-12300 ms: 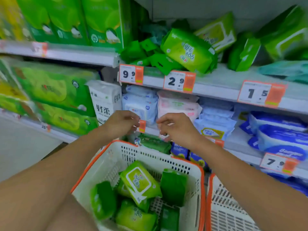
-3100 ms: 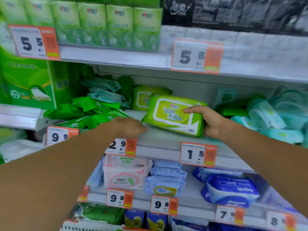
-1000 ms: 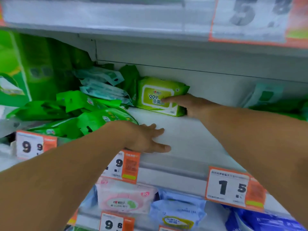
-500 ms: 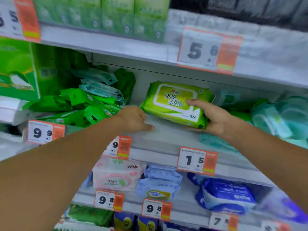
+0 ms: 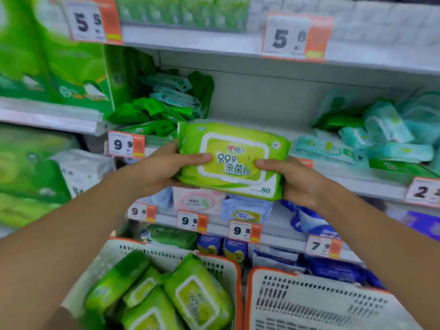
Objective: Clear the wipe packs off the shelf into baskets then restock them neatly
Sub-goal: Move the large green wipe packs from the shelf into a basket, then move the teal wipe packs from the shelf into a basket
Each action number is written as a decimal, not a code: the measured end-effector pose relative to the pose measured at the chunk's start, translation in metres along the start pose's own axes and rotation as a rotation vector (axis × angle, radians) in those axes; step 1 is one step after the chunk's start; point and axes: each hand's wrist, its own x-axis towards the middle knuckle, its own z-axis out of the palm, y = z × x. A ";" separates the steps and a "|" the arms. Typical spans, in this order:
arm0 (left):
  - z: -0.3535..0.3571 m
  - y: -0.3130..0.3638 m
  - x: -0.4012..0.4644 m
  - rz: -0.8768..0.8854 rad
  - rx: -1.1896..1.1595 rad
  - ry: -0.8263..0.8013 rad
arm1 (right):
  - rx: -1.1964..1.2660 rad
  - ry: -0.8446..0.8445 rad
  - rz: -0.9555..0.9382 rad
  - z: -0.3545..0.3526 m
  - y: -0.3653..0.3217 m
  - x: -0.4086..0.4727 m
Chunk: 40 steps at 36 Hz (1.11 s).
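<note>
Both hands, left hand and right hand, grip opposite ends of one green wipe pack, its long axis running across between them. It hangs in front of the shelf, above the left basket, which likely receives it.

Shop: price tags on shelves

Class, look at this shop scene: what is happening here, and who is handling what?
A person holds a light green wipe pack in front of the shelf, the left hand gripping one end and the right hand the other. Below, the left basket already holds several similar green packs, while nothing shows in the visible part of the right basket. More packs remain piled on the shelf.
</note>
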 end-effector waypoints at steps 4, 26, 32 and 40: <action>-0.020 -0.043 -0.034 -0.131 0.127 0.004 | -0.039 -0.025 0.108 0.024 0.052 -0.003; -0.024 -0.217 -0.063 -0.505 1.161 -0.353 | -1.212 -0.237 0.376 0.043 0.270 -0.024; 0.008 -0.168 -0.027 -0.333 1.412 -0.374 | -1.433 -0.308 0.133 0.020 0.193 -0.014; 0.132 0.023 0.050 0.708 0.795 0.048 | -1.268 0.521 -0.550 -0.078 -0.039 -0.034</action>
